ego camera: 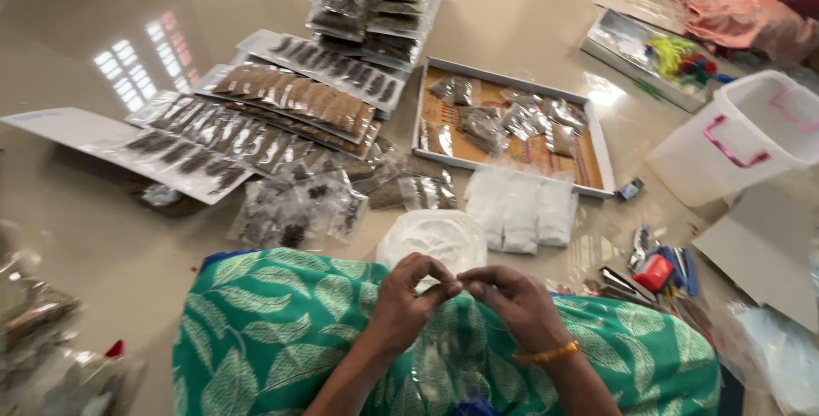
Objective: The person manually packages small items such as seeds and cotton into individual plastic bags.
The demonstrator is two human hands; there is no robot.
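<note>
Over the green leaf-print cloth, the left hand and right hand pinch something too small to tell between touching fingertips. Beyond them, the flat tray holds small clear packets; right of the tray, a clear tub.

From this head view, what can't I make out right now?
- What the left hand and right hand pinch: too small, covered by fingertips; each grip unclear.
- Contents of the small packets: blurred.
- White tub interior: cut off by the right edge.
- Person at top right: cropped, only cloth shows.
</note>
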